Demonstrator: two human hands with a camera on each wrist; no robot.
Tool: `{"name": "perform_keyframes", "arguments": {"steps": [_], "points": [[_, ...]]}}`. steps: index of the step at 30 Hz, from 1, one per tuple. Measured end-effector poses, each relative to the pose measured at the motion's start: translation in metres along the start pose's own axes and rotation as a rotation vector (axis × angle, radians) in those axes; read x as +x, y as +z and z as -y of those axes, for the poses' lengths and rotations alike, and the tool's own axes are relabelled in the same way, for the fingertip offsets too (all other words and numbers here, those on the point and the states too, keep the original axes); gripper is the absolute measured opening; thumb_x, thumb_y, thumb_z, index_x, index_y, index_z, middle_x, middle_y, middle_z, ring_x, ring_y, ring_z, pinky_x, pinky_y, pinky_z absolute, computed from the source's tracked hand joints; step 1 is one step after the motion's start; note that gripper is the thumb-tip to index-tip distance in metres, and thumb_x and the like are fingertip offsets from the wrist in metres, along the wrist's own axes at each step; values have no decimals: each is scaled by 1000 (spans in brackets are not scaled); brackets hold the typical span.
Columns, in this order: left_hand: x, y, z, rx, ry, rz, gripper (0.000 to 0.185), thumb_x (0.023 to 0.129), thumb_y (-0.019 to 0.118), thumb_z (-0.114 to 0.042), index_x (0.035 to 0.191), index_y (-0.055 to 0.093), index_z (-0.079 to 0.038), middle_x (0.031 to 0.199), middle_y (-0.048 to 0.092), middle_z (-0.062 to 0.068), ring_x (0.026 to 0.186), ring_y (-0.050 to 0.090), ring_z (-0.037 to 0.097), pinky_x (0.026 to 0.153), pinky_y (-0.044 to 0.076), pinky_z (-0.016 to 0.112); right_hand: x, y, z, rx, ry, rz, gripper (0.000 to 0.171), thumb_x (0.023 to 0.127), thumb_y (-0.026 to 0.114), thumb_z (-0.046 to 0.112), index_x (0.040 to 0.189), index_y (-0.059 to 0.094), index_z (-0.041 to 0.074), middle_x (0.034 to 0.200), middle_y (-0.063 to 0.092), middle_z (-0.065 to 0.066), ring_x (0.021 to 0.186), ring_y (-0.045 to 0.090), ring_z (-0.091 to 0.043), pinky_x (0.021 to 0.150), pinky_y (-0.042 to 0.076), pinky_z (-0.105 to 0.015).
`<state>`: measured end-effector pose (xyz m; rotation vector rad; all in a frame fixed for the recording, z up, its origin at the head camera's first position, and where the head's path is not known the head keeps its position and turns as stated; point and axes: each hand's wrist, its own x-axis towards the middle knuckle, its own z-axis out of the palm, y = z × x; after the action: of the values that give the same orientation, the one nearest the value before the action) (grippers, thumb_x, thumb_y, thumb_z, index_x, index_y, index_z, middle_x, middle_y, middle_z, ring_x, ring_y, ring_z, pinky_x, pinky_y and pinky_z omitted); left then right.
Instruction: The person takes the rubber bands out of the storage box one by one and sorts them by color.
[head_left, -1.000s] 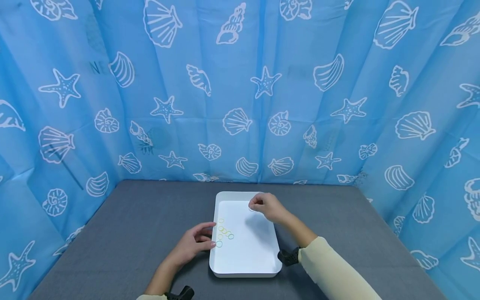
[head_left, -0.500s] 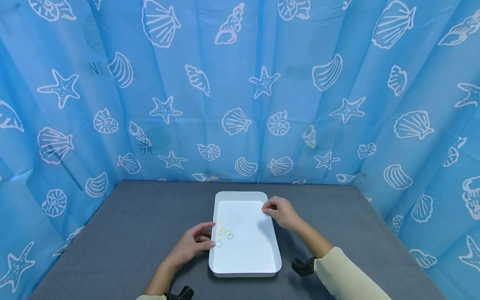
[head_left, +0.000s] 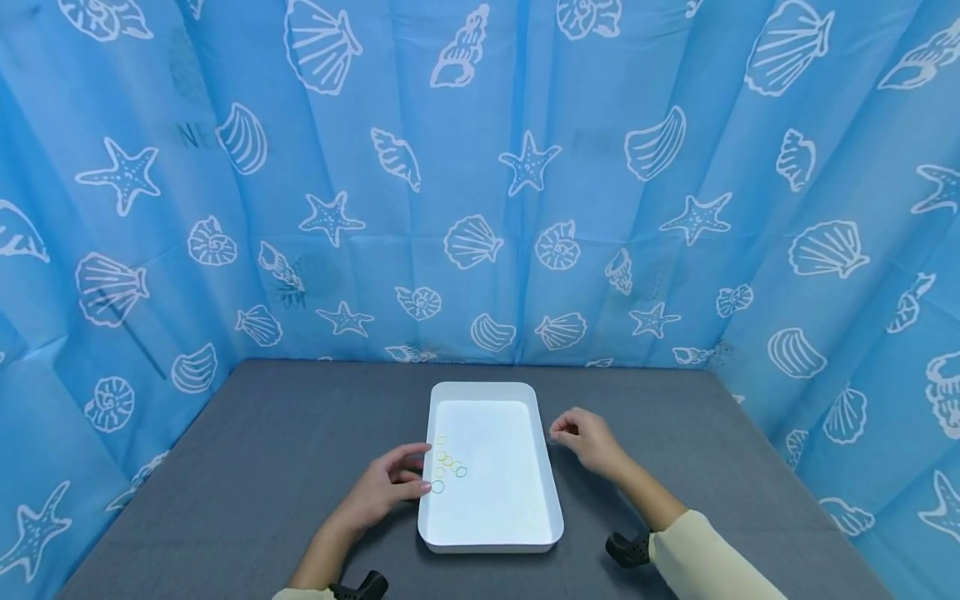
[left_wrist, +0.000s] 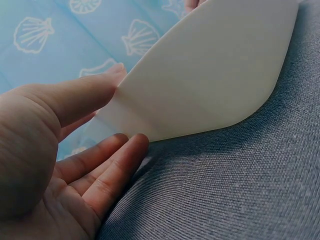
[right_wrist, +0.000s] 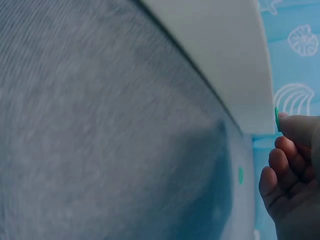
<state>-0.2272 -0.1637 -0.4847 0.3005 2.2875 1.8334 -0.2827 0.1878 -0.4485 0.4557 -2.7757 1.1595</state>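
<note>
The white tray (head_left: 504,508) is lying between the hands, its long axis running away from the person — small rings (head_left: 444,459) resting inside along its left. The left hand (head_left: 388,486), thumb and fingers apart, is touching the wall; the right hand (head_left: 589,440) is pinching a green ring (right_wrist: 277,119) — nearly edge-on — just beside the tray.

Thin coloured rings (head_left: 444,458) lie in a white tray (head_left: 498,487).

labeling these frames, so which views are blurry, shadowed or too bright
Head: bright, white tray nearly washed out inside; left wrist: dimmer, weave crisp on the gray cloth; right wrist: same cloth blurred, dark shadow across part.
</note>
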Motion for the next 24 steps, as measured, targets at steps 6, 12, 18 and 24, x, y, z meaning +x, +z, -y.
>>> {"name": "perform_keyframes", "arguments": {"steps": [6, 12, 18, 24], "points": [[0, 0, -1, 5, -1, -4, 59, 86, 75, -19, 139, 51, -8, 122, 57, 15, 96, 61, 24, 79, 52, 36, 0, 0, -10, -44, -8, -22, 4, 89, 69, 3, 85, 68, 5, 81, 57, 1, 74, 51, -14, 66, 45, -31], [0, 0, 0, 5, 2, -9, 58, 86, 75, -19, 138, 52, -9, 122, 57, 15, 96, 61, 24, 79, 51, 36, 2, 2, -18, -60, -7, -43, 6, 88, 69, 2, 84, 69, 6, 80, 57, 1, 72, 51, -14, 65, 44, -32], [0, 0, 0, 12, 4, -12, 58, 86, 75, -19, 139, 52, -9, 122, 57, 15, 97, 61, 24, 79, 51, 36, 5, 4, -28, -48, 15, -88, 6, 87, 69, 0, 83, 68, 5, 79, 57, -1, 70, 50, -15, 64, 44, -33], [0, 0, 1, 11, 3, -7, 59, 86, 75, -19, 139, 52, -9, 123, 57, 15, 97, 61, 24, 79, 51, 36, 10, 6, -35, -12, 83, -117, 4, 89, 68, 1, 85, 67, 2, 80, 57, -4, 59, 53, -13, 54, 47, -29]]}}
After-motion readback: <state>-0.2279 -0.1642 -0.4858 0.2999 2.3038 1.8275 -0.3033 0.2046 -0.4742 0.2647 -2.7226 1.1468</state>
